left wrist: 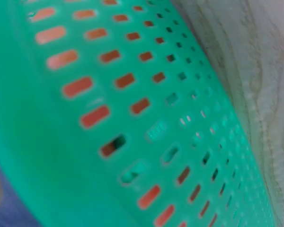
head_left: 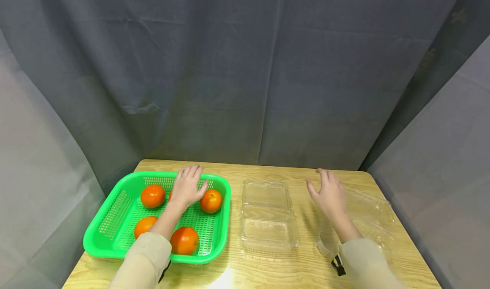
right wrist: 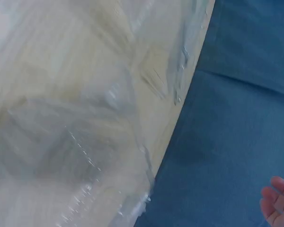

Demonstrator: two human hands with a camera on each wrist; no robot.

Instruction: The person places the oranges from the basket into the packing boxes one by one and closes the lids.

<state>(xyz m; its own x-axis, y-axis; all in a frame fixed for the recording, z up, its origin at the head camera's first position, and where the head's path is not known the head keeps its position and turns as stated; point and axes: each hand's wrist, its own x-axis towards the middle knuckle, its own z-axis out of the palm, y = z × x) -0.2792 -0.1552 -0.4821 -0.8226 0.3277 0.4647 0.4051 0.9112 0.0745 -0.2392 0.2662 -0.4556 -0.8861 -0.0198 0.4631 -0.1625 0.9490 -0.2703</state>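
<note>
Left hand point(head_left: 188, 186) hovers over oranges point(head_left: 152, 196) in green basket point(head_left: 115, 221).

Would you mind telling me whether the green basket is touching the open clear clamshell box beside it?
Apart. The head view shows a strip of bare wooden table between the green basket and the clear clamshell box.
</note>
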